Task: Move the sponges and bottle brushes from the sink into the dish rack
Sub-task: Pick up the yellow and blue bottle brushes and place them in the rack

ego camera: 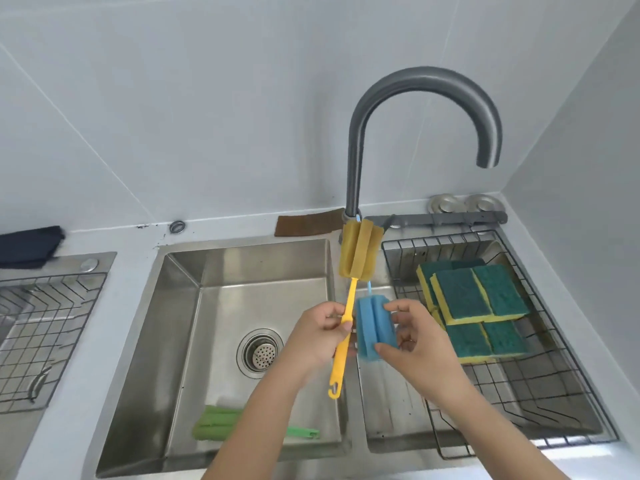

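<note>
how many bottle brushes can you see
3: a yellow foam-headed bottle brush in the left hand, a blue foam-headed one in the right hand, and a green one lying in the steel sink.

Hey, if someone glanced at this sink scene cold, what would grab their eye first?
Probably the two hands at centre: the left hand grips a yellow brush by its handle, and the right hand holds a blue brush by its sponge head. Next, the green and yellow sponges piled in the dish rack on the right, and a green brush lying in the sink.
</note>
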